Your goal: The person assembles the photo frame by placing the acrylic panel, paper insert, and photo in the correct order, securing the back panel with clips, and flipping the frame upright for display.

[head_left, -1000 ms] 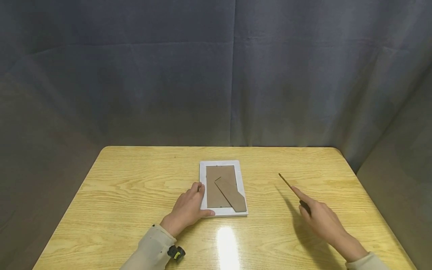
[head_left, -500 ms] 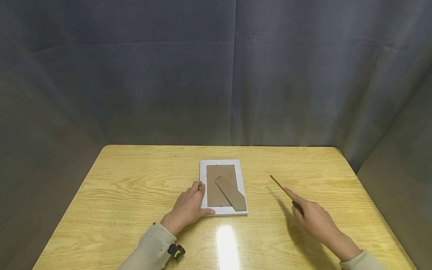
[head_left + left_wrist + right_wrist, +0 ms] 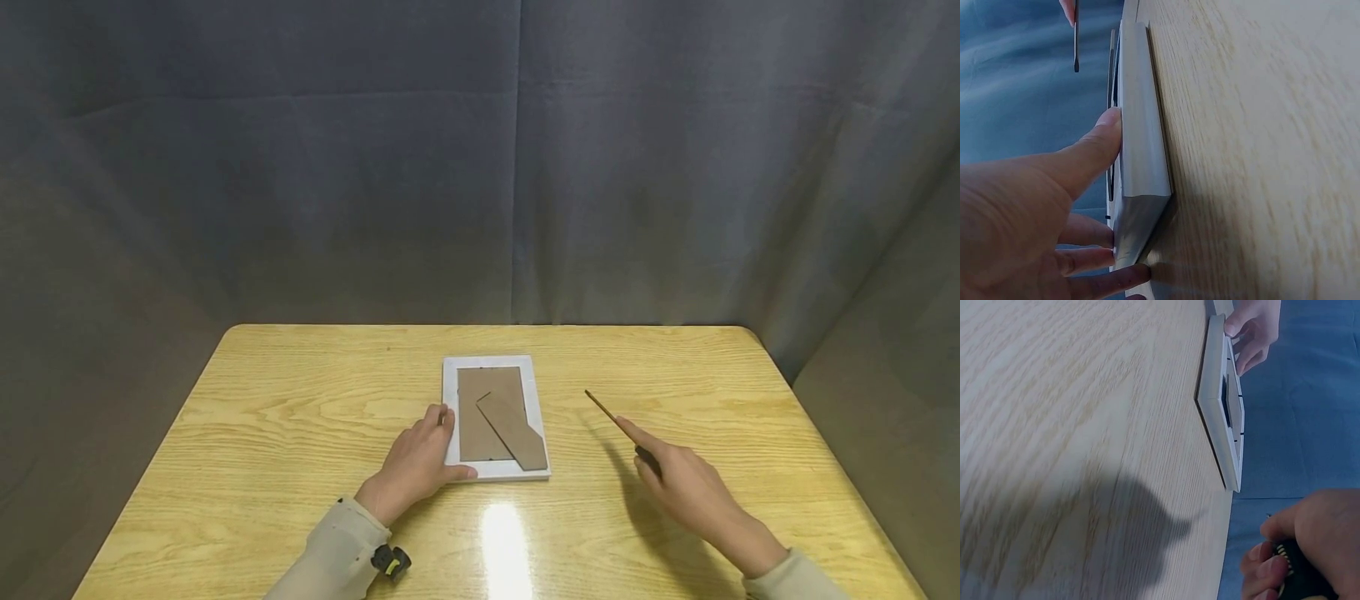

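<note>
A white picture frame (image 3: 530,400) lies face down on the table, its brown backing board (image 3: 480,429) and fold-out easel leg (image 3: 517,437) on top. My left hand (image 3: 416,460) holds the frame's near left corner. In the left wrist view the thumb presses on the near edge of the frame (image 3: 1141,125) and the fingers reach along its side. My right hand (image 3: 690,492) grips a screwdriver (image 3: 602,406) above the table, right of the frame. Its dark handle (image 3: 1304,578) with yellow marks shows in the right wrist view. The flat tip (image 3: 1076,67) points toward the frame without touching it.
The wooden table (image 3: 300,392) has rounded far corners. Dark grey curtain (image 3: 375,208) hangs behind it and at both sides. A small black device (image 3: 392,562) sits at the left sleeve cuff. Light glares on the tabletop in front of the frame.
My right hand has moved left with the screwdriver, bringing the tip nearer the frame. The left hand and the frame have stayed in place.
</note>
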